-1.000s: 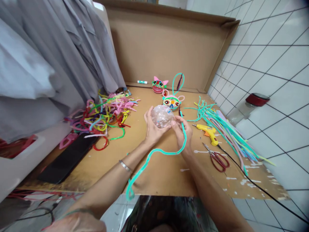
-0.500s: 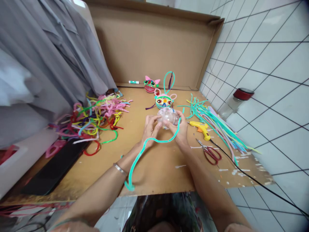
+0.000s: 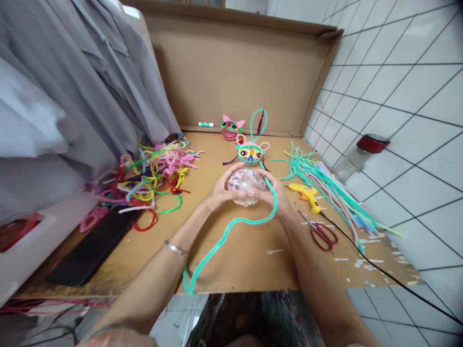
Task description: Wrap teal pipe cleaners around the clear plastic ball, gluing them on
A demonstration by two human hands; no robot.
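Between my two hands is a clear round ball (image 3: 246, 185) with some coloured bits showing through. My left hand (image 3: 223, 189) wraps its left side and my right hand (image 3: 274, 195) its right side, with the thumbs meeting at the front. A long teal pipe cleaner (image 3: 231, 225) rises by my right fingers, bends down over that hand and trails left to the table's front edge. Just behind the ball stands a decorated face (image 3: 250, 153) with pink loop ears and a teal loop on top. Behind that one is a second face (image 3: 230, 129) with pink pointed ears.
Tangled pipe cleaners (image 3: 155, 173) and a black phone-like slab (image 3: 94, 246) lie left. To the right are a yellow glue gun (image 3: 306, 195) with a black cord, red-handled scissors (image 3: 323, 235), straight pipe cleaners (image 3: 334, 195) and a red-lidded jar (image 3: 372, 143). A cardboard panel (image 3: 238, 72) stands behind.
My hands have shifted round the ball, and the thumbs now meet at its front. The ball shows more fully and sits slightly lower. The teal pipe cleaner has swung right at its upper bend.
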